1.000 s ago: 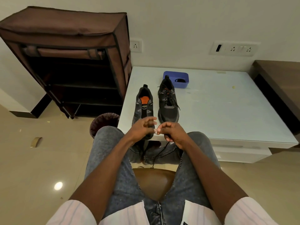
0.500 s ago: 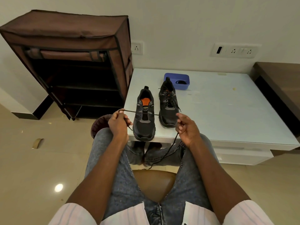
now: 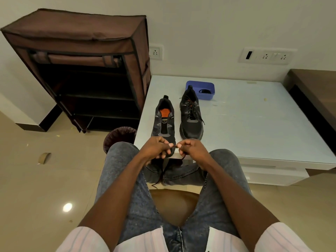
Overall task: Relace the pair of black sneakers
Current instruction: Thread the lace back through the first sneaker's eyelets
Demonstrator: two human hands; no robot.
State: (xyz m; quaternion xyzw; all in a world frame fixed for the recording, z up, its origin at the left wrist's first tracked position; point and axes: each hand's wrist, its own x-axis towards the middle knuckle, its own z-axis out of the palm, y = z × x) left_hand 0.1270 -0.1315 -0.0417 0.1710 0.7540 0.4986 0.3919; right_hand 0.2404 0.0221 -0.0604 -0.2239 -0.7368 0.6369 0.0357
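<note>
Both hands, left [image 3: 156,147] and right [image 3: 192,149], meet over the white desk [image 3: 254,128] front edge, each pinching a thin black shoelace [image 3: 160,176]. Unlaced black mesh sneaker [image 3: 164,124] sits just behind them; laced black sneaker [image 3: 190,117] beside it.

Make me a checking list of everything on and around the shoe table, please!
Surface: white table, small specks on it.
Job's things: left sneaker unlaced, orange insole showing; right sneaker laced; lace hangs below the hands.
Clutter: blue tub with something dark inside, behind the right sneaker.
Hands: left hand and right hand pinch the lace at the table's near edge.
Cables: nothing seen.
Surroundings: brown fabric rack, bin, wall sockets, tape roll on the floor.
</note>
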